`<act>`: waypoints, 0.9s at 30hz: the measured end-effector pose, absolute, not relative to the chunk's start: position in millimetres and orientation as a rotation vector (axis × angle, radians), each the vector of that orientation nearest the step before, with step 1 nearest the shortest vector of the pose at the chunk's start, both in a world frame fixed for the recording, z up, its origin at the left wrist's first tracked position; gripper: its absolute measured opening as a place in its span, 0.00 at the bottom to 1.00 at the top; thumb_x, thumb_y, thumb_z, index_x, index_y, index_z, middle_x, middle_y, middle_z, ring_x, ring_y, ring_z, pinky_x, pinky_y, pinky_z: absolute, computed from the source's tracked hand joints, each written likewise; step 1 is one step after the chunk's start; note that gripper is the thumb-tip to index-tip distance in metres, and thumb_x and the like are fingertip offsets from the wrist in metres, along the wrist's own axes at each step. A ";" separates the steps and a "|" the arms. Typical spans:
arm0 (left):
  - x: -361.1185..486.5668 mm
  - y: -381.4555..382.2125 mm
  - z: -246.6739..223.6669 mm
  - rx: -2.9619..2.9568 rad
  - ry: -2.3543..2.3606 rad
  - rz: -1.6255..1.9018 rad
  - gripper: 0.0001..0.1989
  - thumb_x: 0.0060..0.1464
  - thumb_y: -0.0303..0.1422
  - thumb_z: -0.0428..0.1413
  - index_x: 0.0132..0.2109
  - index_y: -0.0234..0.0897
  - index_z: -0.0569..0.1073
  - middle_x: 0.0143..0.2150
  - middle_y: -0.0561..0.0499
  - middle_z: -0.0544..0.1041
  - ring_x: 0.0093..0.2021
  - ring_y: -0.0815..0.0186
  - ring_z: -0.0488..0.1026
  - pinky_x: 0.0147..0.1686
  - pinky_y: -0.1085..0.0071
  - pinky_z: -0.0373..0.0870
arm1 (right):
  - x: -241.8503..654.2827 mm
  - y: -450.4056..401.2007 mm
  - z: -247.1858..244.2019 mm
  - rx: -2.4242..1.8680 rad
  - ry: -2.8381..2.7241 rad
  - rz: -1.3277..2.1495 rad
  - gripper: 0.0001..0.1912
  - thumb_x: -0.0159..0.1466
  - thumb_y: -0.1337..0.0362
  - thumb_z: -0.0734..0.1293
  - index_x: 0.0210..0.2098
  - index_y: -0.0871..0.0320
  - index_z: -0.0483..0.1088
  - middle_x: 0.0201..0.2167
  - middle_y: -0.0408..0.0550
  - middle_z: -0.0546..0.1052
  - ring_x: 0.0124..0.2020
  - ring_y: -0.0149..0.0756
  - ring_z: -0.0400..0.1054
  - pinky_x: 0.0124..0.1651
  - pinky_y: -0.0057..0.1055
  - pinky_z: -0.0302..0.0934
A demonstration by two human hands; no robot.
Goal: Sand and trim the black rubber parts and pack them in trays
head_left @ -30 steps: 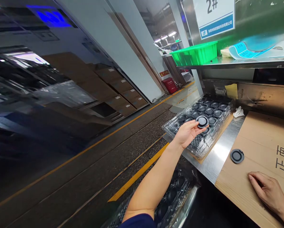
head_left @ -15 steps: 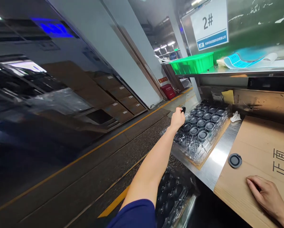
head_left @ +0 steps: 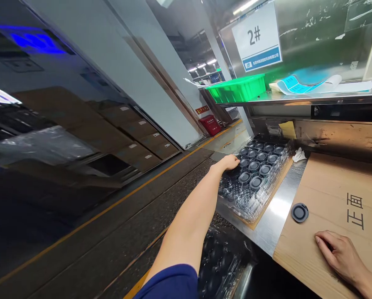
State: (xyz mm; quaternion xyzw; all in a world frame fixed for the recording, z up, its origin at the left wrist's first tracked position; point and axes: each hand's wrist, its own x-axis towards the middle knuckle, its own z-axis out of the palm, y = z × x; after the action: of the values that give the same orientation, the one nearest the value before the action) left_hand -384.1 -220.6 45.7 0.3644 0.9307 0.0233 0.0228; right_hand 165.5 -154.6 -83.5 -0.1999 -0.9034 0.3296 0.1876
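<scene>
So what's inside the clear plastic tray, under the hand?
Round dark discs sit in rows in the clear plastic tray. The left hand lies over one edge of it, so whatever is right under that hand can't be seen.

Glossy clear plastic tray (head_left: 236, 199), shiny steel ledge (head_left: 275, 222), matt cardboard (head_left: 329, 195).

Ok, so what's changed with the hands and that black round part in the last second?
The left hand has moved from holding a round black part up over the clear plastic tray to the tray's end, fingers curled down. That part no longer shows, so I can't tell whether it is still held or set down. The right hand stays on the cardboard sheet, beside another round black part.
</scene>
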 end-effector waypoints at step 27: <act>-250.2 -186.9 53.9 1.416 2.585 0.119 0.31 0.53 0.61 0.53 0.43 0.39 0.83 0.49 0.36 0.78 0.63 0.42 0.64 0.57 0.51 0.67 | 160.9 -157.9 -77.4 -0.546 -2.563 0.891 0.15 0.75 0.58 0.56 0.40 0.52 0.73 0.36 0.44 0.81 0.37 0.36 0.76 0.40 0.31 0.64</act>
State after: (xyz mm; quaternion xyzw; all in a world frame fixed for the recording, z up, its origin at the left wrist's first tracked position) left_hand -250.2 -186.9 53.9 0.4777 0.8724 0.0401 0.0958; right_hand 160.9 -157.9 -77.4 -0.1937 -0.9099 0.3164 0.1858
